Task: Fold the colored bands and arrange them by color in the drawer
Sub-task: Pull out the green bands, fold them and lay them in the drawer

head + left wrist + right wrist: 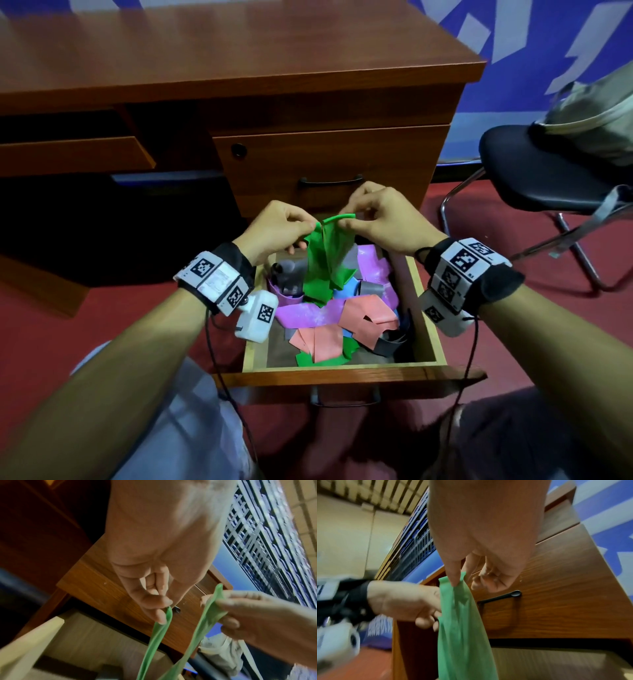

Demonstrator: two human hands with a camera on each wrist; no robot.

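Both hands are raised over the open light-wood drawer point(424, 308), the left hand point(277, 228) pinching one upper corner of a thin green stretchy band point(325, 263) between thumb and forefinger, its other fingers curled, and the right hand point(383, 219) pinching the other end the same way. The band hangs down from the two pinches into a loose heap of purple point(308, 313), salmon-pink point(368, 317) and grey bands point(291, 274) filling the drawer. Behind stands the brown wooden desk point(239, 51) with its closed upper drawer's black handle point(330, 181), and a black chair point(534, 168) stands to the right.
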